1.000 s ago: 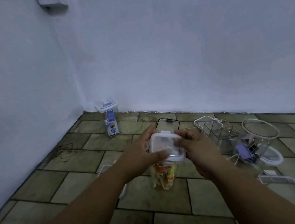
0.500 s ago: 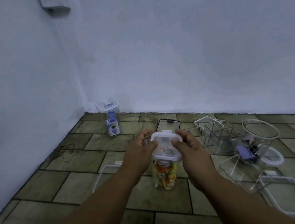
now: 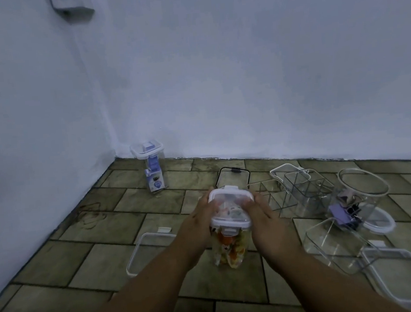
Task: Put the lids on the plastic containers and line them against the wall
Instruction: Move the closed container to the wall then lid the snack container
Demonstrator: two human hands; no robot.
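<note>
Centrally, a tall clear container (image 3: 229, 250) with orange and yellow contents stands upright on the tiled floor (image 3: 59, 263), well apart from the back wall (image 3: 242, 78); a white-rimmed lid (image 3: 230, 209) sits on its mouth, tilted toward the camera, its near latch flap (image 3: 228, 230) hanging down. Left hand (image 3: 200, 221) and right hand (image 3: 260, 214) flank the lid, fingers curled against its opposite long edges, pressing inward and down; whether the side latches are snapped cannot be told. Step in hand, by judgement: seating and locking this lid. One lidded container (image 3: 152, 169) already stands near the corner, close to the wall; a round jar (image 3: 357, 199), a divided box (image 3: 304, 192), a shallow tray (image 3: 331, 246) and loose lids (image 3: 148, 253) lie uncovered alongside. Next move, by judgement: press the remaining flaps shut, then grip the body with both hands and carry it beside the lidded container, keeping it upright.
</note>
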